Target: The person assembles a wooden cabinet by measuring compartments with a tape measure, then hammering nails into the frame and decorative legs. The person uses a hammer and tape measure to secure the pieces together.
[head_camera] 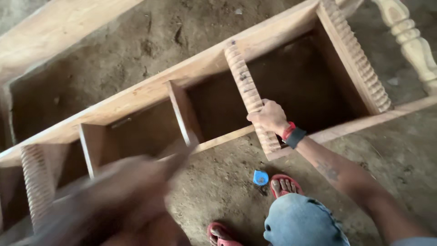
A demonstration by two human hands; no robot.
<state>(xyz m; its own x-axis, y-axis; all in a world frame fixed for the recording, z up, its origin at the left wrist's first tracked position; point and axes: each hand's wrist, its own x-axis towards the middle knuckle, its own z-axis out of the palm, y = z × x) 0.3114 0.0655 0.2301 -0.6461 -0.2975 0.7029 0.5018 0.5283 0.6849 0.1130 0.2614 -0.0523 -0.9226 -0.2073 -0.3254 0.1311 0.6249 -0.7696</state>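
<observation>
At the lower left of the frame your left hand [123, 200] is a brown blur close to the lens, with something long and thin smeared up from it towards the centre; you cannot tell what it is or how tightly the hand grips it. Along the bottom edge, right of centre, sit your knee in blue denim [302, 223] and two feet in red sandals [284, 186], planted on the dirt floor [218, 177]. Just beside the upper sandal lies a small blue tape measure [260, 177]. Your right forearm runs up from the lower right corner, with a red band and a dark wrist strap [292, 135] at the wrist. Your right hand [269, 116] is closed around a ridged, spiral-carved wooden spindle [248, 91] near its lower end. That spindle crosses a long wooden frame [136, 93], which lies diagonally across the picture and is split into compartments by short dividers. A second ridged spindle [359, 59] stands at the frame's upper right end, another at the far left [36, 182]. A pale turned baluster [412, 41] shows in the upper right corner.
</observation>
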